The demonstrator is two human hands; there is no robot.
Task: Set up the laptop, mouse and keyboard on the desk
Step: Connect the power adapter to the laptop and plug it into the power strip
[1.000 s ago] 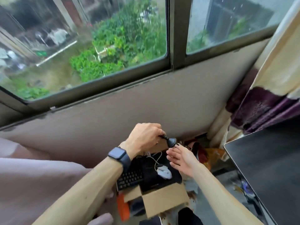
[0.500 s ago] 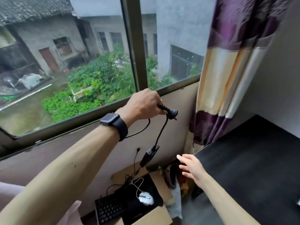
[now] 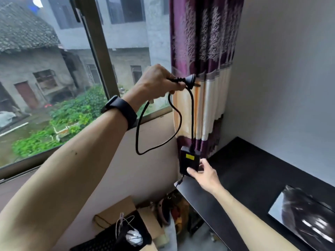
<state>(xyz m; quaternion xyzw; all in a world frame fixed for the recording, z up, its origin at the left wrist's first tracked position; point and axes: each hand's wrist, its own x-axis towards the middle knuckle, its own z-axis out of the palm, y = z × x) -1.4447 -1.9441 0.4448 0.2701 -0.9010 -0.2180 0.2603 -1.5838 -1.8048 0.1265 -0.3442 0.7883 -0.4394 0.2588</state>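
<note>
My left hand (image 3: 157, 82) is raised in front of the window and grips a black power cable just behind its plug (image 3: 191, 80). The cable loops down to a black power brick (image 3: 189, 160) with a yellow label, hanging over the desk's left end. My right hand (image 3: 204, 173) holds the brick from below with thumb and fingers. The black desk (image 3: 244, 171) runs along the right. A dark laptop (image 3: 306, 216) lies shut on it at the lower right. Below, an open cardboard box (image 3: 116, 214) holds a black keyboard (image 3: 101, 243) and a white mouse (image 3: 134, 237).
A purple and cream curtain (image 3: 203, 69) hangs beside the window, right behind the cable. A grey wall (image 3: 290, 69) backs the desk. Clutter (image 3: 174, 211) fills the floor gap between the box and the desk.
My left hand has lifted the plug and cable higher, pulling the power brick out of the box. My right hand has risen and taken hold of the brick. The view has swung up and right.
</note>
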